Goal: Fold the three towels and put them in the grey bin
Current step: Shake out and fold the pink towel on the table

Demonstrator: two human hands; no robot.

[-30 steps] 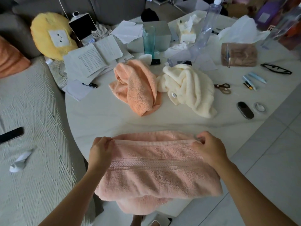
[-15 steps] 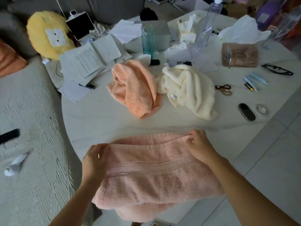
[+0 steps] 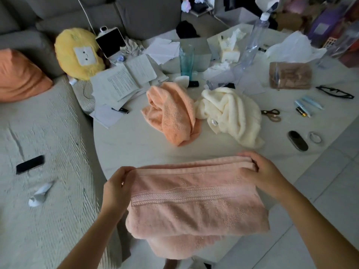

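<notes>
Hands (image 3: 116, 188) (image 3: 261, 172) pinch pink towel (image 3: 194, 202) — underside hidden.

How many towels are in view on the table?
3. The pink towel lies at the near edge, pinched at its far corners by the left hand and right hand. The orange towel and cream towel sit crumpled mid-table, side by side.

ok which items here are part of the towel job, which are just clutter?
Job: pale pink terry towel, pinched by left hand and right hand; crumpled orange towel; crumpled cream towel.
Clutter: black-handled scissors, black glasses, teal glass tumbler.
</notes>
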